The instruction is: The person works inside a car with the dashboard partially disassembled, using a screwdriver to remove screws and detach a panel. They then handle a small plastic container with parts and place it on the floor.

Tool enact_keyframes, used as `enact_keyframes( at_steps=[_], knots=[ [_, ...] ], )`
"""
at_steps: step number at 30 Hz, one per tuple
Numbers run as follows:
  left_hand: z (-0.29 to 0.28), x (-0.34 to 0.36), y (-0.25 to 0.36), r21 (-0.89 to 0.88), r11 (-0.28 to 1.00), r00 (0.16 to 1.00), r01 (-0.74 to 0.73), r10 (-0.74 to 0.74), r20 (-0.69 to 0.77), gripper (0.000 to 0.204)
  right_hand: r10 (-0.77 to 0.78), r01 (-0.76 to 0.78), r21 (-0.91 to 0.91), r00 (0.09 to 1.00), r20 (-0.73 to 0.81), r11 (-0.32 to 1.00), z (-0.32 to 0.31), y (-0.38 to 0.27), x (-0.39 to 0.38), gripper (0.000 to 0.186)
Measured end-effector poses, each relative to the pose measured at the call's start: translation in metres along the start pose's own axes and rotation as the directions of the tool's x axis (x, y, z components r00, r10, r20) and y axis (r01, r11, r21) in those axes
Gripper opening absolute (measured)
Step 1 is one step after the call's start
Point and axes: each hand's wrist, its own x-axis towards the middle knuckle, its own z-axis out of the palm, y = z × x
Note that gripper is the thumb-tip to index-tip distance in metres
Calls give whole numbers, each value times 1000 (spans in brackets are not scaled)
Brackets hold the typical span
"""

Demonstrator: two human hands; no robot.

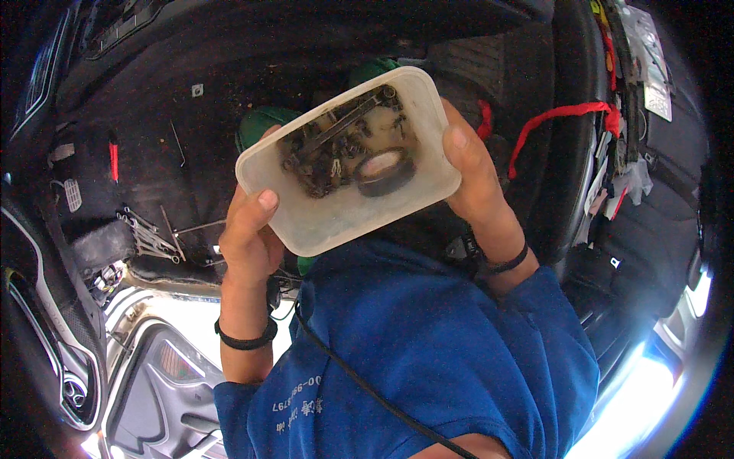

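Between my two hands I hold a white translucent plastic tub (344, 226), tilted with its lower left corner toward me. My left hand (252, 229) grips its left end, thumb over the rim. The right hand (472, 162) clasps the opposite end, thumb along the outer edge. Inside lie several dark bolts and small metal fittings (325, 161), a long dark metal bar (348, 122) and a roll of black tape (384, 171). The fingers under the tub are mostly hidden.
Several wrenches (149, 236) and a thin T-shaped rod (200, 228) lie on the dark car floor at left, with a red-handled tool (114, 161) farther off. An open car door (164, 382) is lower left. A red strap (558, 115) hangs by the seat at right.
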Motion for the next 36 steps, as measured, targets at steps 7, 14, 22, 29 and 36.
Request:
enact_keyframes(
  at_steps=[7,14,22,29,36],
  knots=[
    [2,-4,-5,6,1000,992,-14,15,-124,79,-17,18,-100,1000,16,995,-4,-8,1,66],
    [-4,-3,-3,2,1000,993,3,-3,-119,76,-358,246,-424,911,-207,872,-6,-29,1,40],
    [-6,-2,-7,140,990,999,-13,20,-50,80,-465,538,-825,782,414,171,11,-67,0,30],
    [0,1,-17,278,960,1000,-24,28,-11,81,128,491,-856,871,475,-161,39,-47,30,20],
    [6,5,-21,260,965,999,-12,1,41,83,156,494,-854,868,472,-162,39,-21,35,20]
  ],
)
